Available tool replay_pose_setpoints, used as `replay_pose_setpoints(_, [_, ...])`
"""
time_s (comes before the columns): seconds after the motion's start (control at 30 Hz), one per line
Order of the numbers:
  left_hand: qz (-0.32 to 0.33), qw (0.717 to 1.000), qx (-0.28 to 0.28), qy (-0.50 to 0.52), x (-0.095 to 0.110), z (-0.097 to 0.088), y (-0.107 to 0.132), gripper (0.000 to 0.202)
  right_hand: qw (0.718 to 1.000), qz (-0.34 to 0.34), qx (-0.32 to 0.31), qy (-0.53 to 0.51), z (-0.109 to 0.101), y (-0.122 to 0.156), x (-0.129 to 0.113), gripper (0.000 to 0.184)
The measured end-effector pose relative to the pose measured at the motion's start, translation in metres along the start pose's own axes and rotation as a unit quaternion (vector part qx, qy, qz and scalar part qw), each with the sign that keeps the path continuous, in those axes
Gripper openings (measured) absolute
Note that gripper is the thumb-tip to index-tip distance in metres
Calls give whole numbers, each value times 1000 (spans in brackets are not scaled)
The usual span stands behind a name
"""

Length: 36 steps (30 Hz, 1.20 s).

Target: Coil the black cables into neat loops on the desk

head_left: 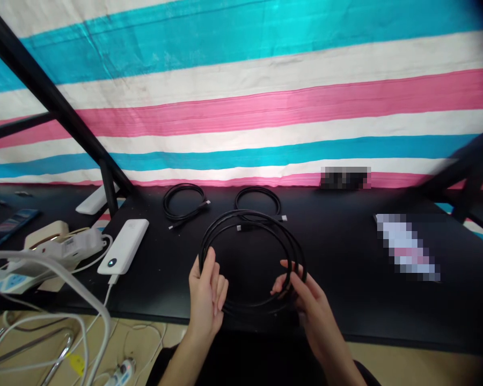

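Observation:
A black cable [247, 213] is wound into several loose loops above the near edge of the table. My left hand [207, 289] is closed around the left side of the coil, thumb on top. On the right side, my right hand [306, 292] grips the loops between thumb and fingers. Behind the held coil lie two more coiled black cables: one at the left [166, 206] with its plugs showing, and one partly overlapped by the held coil [277, 197]. The ends of the held cable cannot be made out for certain.
On the black table [346, 311] lie a white power bank [124, 244] with a cord plugged in, and a pixelated flat object [406, 246]. White power strips [64, 246] and cords crowd the left. A striped sheet [265, 118] hangs behind, with black frame bars [56, 102] at the sides.

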<state>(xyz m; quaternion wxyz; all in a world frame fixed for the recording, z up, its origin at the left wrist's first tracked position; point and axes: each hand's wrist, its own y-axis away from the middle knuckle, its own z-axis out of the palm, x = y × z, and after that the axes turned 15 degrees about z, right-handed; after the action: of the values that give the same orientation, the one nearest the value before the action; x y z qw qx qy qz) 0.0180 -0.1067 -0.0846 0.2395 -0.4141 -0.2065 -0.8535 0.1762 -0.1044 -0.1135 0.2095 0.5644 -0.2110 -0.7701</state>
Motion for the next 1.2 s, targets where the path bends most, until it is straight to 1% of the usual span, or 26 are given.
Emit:
replay_pose_setpoints(0.07, [32, 999, -18, -16, 3, 1, 0, 34, 997, -54, -1, 56, -2, -3, 1, 45])
replay_pose_setpoints(0.13, [56, 996, -48, -38, 6, 2, 0, 29, 992, -89, 3, 89, -2, -4, 2, 42])
replay_pose_setpoints(0.23, [78, 989, -97, -77, 11, 3, 0, 36, 988, -113, 8, 101, 0, -3, 1, 38])
replay_pose_setpoints(0.33, [104, 980, -121, -122, 13, 3, 0, 39, 984, -139, 19, 108, 1, 0, -1, 35])
replay_pose_setpoints(0.43, [137, 966, -137, -173, 14, 3, 1, 41, 978, -169, 30, 121, 0, 2, -5, 34])
replay_pose_setpoints(0.53, [175, 952, -139, -207, 15, 5, 4, 39, 970, -203, 34, 129, 1, 3, -9, 32])
replay_pose_setpoints(0.63, [196, 943, -140, -228, 15, 6, 6, 36, 959, -243, 60, 135, 3, 6, -12, 28])
replay_pose_setpoints(0.7, [197, 935, -154, -250, 16, 4, 6, 34, 951, -268, 83, 134, 4, 8, -14, 28])
replay_pose_setpoints(0.83, [175, 910, -220, -306, 15, -3, 4, 33, 937, -299, 123, 134, 3, 10, -15, 43])
replay_pose_setpoints(0.9, [172, 906, -226, -313, 14, -5, 4, 32, 929, -308, 142, 144, 1, 11, -15, 47])
replay_pose_setpoints(1.0, [167, 909, -220, -313, 12, -6, 5, 29, 915, -335, 146, 171, -2, 15, -17, 45])
replay_pose_setpoints(1.07, [156, 912, -221, -309, 10, -5, 6, 30, 900, -358, 156, 194, -3, 17, -19, 42])
replay_pose_setpoints(1.13, [141, 921, -214, -293, 7, -5, 8, 35, 888, -371, 176, 208, -3, 19, -21, 41])
replay_pose_setpoints(1.2, [119, 934, -204, -267, 4, -5, 10, 41, 887, -368, 188, 205, -3, 20, -20, 40])
